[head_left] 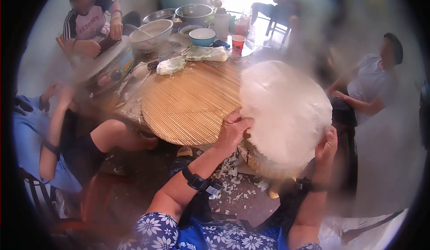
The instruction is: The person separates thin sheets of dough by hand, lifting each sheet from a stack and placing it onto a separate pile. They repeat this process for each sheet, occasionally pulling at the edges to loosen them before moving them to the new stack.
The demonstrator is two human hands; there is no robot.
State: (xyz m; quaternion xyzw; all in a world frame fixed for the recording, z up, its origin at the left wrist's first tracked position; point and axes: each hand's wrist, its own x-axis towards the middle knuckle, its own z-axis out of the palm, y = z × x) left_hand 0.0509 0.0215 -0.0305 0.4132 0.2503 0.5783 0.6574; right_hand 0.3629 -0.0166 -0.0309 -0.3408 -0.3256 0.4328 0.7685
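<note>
A large, thin, round white sheet (286,111), like rolled dough or a rice sheet, is held up by its edges in front of me. My left hand (235,127) pinches its left edge. On the opposite side, my right hand (327,143) grips the lower right edge between thumb and fingers. A round mat of thin reed sticks (192,102) lies to the left, its right part hidden behind the sheet. Below the sheet shows the rim of another pale round piece (264,167) with a similar sticks pattern.
Behind the mat stand a wide bowl (152,35), a blue bowl (202,37), a red paper cup (238,45) and wrapped white bundles (206,54). White scraps (239,189) litter the floor. People sit at left (45,133), upper left (92,26) and right (371,82).
</note>
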